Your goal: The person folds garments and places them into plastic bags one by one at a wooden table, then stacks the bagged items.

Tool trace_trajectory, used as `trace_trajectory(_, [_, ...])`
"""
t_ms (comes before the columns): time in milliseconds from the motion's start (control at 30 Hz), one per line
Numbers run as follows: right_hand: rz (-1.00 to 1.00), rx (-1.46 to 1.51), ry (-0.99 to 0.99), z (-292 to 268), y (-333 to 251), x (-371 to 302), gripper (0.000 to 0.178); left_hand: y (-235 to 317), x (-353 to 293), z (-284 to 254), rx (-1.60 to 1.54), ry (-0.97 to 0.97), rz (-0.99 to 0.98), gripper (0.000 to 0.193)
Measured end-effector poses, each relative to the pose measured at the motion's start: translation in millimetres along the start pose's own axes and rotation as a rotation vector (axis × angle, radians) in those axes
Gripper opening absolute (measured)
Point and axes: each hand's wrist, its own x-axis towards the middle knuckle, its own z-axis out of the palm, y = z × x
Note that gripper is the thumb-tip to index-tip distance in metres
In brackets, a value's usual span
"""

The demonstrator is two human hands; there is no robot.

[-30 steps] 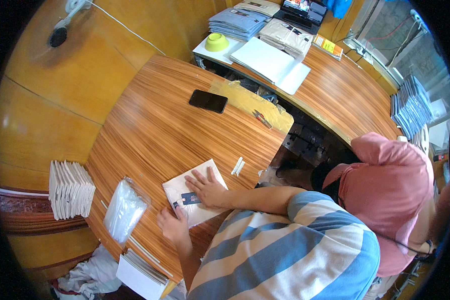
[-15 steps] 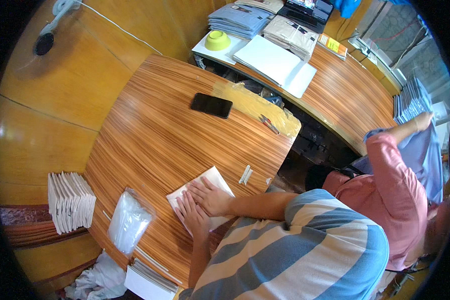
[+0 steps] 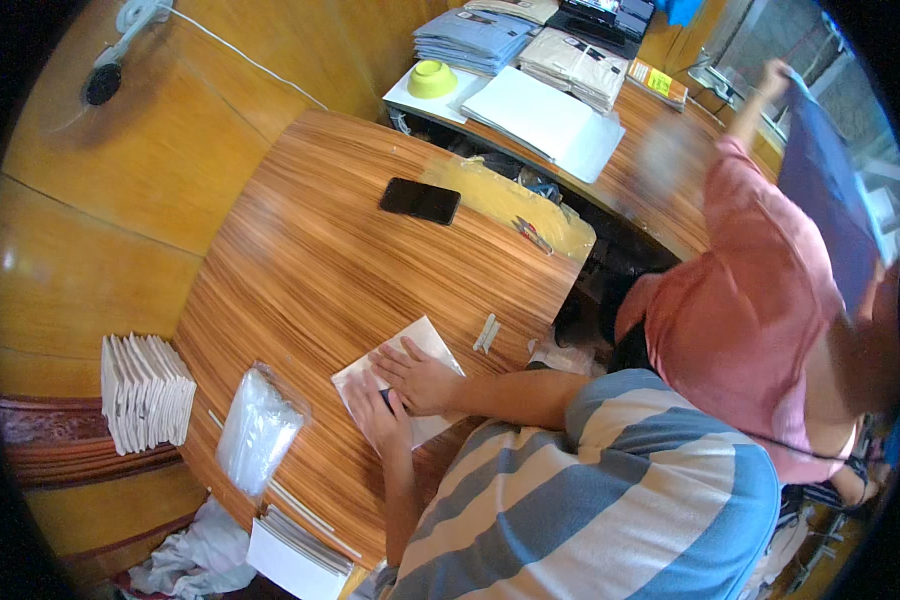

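Packet, cream, one, lies under left hand and right hand, both outstretched, flat, clamping nothing; dark label partly covered by the left; uneven pressure could crease the packet, or a sideways drag skew the label.

A single wide fisheye, the left of a head-worn pair, looks steeply down and forward from above the wearer's striped shirt, which fills the lower middle close to the lens. The wooden counter spreads across the centre, with the fingers a little below and left of the middle. Farther off, a second counter runs along the upper right; a panelled wall curves down the left. Straight edges bow, and black rims the round field.
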Motion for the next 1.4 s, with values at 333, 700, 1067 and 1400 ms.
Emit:
trace_trajectory(333, [-0.013, -0.017, 0.099, 8.6, 0.8, -3.0, 0.064, -113.8, -69.4, -40.2, -0.767, -0.390, -0.671, 0.042])
trace_trajectory(700, [0.273, 0.057, 0.184, 19.7, -25.1, -22.3, 0.062, -107.7, -68.9, -58.8, -1.246, -0.438, -0.817, 0.038])
trace_trajectory(1067, [0.369, 0.020, 0.065, -8.3, -48.8, -52.1, 0.071, -151.2, -25.4, -30.3, -1.229, -0.139, -0.785, 0.032])
trace_trajectory(1400, [0.201, -0.094, 0.077, -15.2, -29.5, -67.8, 0.055, -92.5, -88.9, -17.3, -0.254, 0.216, -0.179, 0.056])
